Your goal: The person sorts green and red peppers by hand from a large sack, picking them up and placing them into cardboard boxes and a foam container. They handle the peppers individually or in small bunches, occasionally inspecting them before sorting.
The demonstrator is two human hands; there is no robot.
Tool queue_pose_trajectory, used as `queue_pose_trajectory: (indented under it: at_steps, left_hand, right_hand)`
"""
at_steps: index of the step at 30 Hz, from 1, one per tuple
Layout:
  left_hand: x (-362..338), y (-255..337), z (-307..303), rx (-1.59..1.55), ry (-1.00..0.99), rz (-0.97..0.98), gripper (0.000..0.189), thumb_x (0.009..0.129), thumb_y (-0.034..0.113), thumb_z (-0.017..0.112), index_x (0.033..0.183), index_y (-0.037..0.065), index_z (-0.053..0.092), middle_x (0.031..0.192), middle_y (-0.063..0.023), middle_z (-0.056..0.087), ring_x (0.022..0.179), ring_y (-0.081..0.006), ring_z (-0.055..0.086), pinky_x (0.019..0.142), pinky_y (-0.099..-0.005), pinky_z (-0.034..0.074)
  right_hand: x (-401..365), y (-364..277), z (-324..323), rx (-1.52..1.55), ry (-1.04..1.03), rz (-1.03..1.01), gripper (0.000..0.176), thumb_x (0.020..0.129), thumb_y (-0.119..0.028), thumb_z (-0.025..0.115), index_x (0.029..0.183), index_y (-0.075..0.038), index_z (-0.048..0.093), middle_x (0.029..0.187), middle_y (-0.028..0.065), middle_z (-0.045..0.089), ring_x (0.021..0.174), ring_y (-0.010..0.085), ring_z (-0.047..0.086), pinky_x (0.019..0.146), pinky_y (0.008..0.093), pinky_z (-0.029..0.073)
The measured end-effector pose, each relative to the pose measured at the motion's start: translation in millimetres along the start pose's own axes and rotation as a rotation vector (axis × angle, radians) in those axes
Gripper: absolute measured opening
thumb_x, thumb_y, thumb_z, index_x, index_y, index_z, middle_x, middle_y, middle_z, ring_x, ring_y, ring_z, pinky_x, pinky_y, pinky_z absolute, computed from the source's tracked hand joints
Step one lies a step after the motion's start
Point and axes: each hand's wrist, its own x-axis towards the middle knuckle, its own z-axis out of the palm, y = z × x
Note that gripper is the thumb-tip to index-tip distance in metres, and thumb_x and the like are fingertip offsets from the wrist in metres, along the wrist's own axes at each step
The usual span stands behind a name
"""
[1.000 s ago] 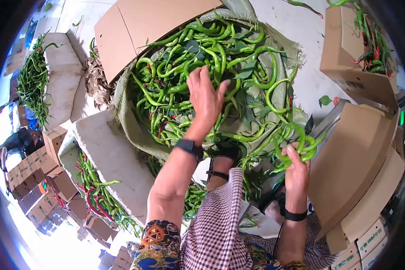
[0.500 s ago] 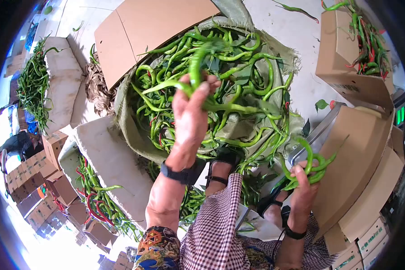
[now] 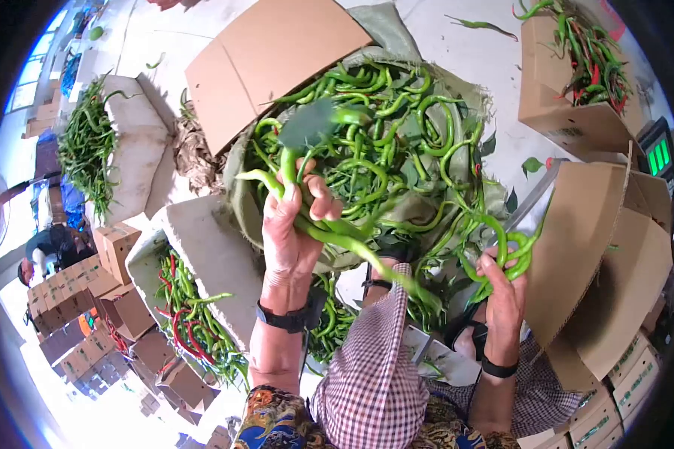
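Note:
My left hand [image 3: 286, 228] is closed around a few long green chili peppers [image 3: 333, 238], in front of the open woven sack [image 3: 241, 213]. A dark green leaf [image 3: 307, 126] shows blurred at the top of this bunch. Curved green chili peppers [image 3: 367, 176] and leaves fill the sack beyond the hand. Off to the right, my right hand [image 3: 505, 303] grips several curled green chili peppers [image 3: 522, 256] between thumb and fingers. That hand is beside the raised flaps of an open cardboard box [image 3: 577, 247].
Another cardboard box [image 3: 547, 90] at upper right holds green and red peppers. White foam boxes [image 3: 210, 262] with peppers stand at left. A flat cardboard sheet [image 3: 277, 56] leans over the sack's rim. A lit green display [image 3: 659, 157] is at far right. A person [image 3: 56, 243] is at far left.
My left hand has drawn back toward me and turned, its peppers now pointing down to the right. My right hand stays near the box with its peppers. The view has shifted slightly.

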Motion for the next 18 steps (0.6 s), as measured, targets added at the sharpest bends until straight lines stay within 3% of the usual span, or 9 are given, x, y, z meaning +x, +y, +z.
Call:
queue_pose_trajectory:
  at_steps: [2, 4, 5, 6, 10, 13, 16, 18]
  left_hand:
    - [-6, 9, 22, -0.223, -0.027, 0.033, 0.041, 0.091, 0.027, 0.064, 0.121, 0.001, 0.052, 0.084, -0.0047, 0.057, 0.065, -0.0102, 0.044, 0.061, -0.0288, 0.041]
    - [0, 11, 28, -0.106, -0.09, -0.021, 0.038, 0.093, 0.026, 0.062, 0.121, 0.002, 0.052, 0.085, -0.0043, 0.056, 0.066, -0.0108, 0.045, 0.062, -0.0288, 0.042]
    - [4, 3, 25, -0.088, 0.037, -0.084, 0.035, 0.094, 0.025, 0.06, 0.12, 0.002, 0.053, 0.086, -0.005, 0.055, 0.066, -0.0119, 0.047, 0.064, -0.0299, 0.044]
    - [-2, 2, 35, 0.019, -0.018, -0.114, 0.038, 0.091, 0.026, 0.065, 0.118, 0.003, 0.053, 0.086, -0.0031, 0.055, 0.068, -0.0085, 0.044, 0.065, -0.0263, 0.041]
    - [-23, 20, 65, 0.078, -0.125, -0.175, 0.034, 0.09, 0.023, 0.065, 0.115, 0.005, 0.052, 0.089, -0.0042, 0.054, 0.069, -0.0112, 0.046, 0.064, -0.029, 0.043]
    - [-36, 26, 96, 0.2, -0.129, -0.212, 0.029, 0.088, 0.015, 0.065, 0.11, 0.003, 0.051, 0.097, -0.0077, 0.054, 0.07, -0.0136, 0.051, 0.064, -0.0306, 0.045]
    - [-45, 30, 126, 0.306, -0.253, -0.304, 0.031, 0.086, 0.015, 0.067, 0.109, 0.002, 0.052, 0.098, -0.0084, 0.056, 0.072, -0.0156, 0.055, 0.066, -0.0286, 0.047]
    - [-53, 34, 147, 0.351, -0.38, -0.34, 0.031, 0.086, 0.016, 0.067, 0.109, 0.001, 0.054, 0.093, -0.008, 0.058, 0.073, -0.0143, 0.055, 0.066, -0.0266, 0.046]
  right_hand:
    - [-2, -5, 4, 0.021, 0.007, -0.057, 0.016, 0.086, -0.006, 0.065, 0.1, -0.001, 0.059, 0.093, 0.0048, 0.058, 0.082, 0.0137, 0.057, 0.074, 0.0291, 0.048]
    - [-9, -12, 5, 0.047, 0.035, -0.073, 0.016, 0.085, -0.007, 0.066, 0.099, -0.002, 0.06, 0.091, 0.0039, 0.058, 0.08, 0.013, 0.056, 0.074, 0.0286, 0.048]
    - [-13, -16, 3, 0.068, 0.014, -0.096, 0.015, 0.085, -0.007, 0.066, 0.098, -0.002, 0.06, 0.089, 0.0031, 0.058, 0.079, 0.0125, 0.056, 0.073, 0.0282, 0.047]
    - [-14, -22, 1, 0.087, 0.0, -0.127, 0.014, 0.085, -0.007, 0.066, 0.096, -0.003, 0.06, 0.088, 0.0022, 0.058, 0.078, 0.012, 0.055, 0.072, 0.0278, 0.046]
    - [-37, -52, 4, 0.16, 0.004, -0.236, 0.011, 0.084, -0.007, 0.066, 0.092, -0.003, 0.059, 0.084, 0.0002, 0.056, 0.076, 0.011, 0.054, 0.07, 0.0262, 0.044]
    - [-61, -82, 11, 0.074, 0.145, -0.386, 0.01, 0.083, -0.007, 0.067, 0.087, -0.004, 0.059, 0.081, -0.0011, 0.054, 0.074, 0.0085, 0.051, 0.069, 0.024, 0.042]
    - [-84, -105, 13, 0.063, 0.074, -0.577, 0.007, 0.084, -0.004, 0.066, 0.09, -0.002, 0.064, 0.082, -0.0023, 0.056, 0.071, 0.0063, 0.049, 0.065, 0.0217, 0.041]
    - [-94, -124, 16, 0.12, -0.006, -0.604, 0.015, 0.084, -0.004, 0.065, 0.099, -0.002, 0.067, 0.084, -0.0022, 0.059, 0.071, 0.0059, 0.05, 0.064, 0.0211, 0.041]
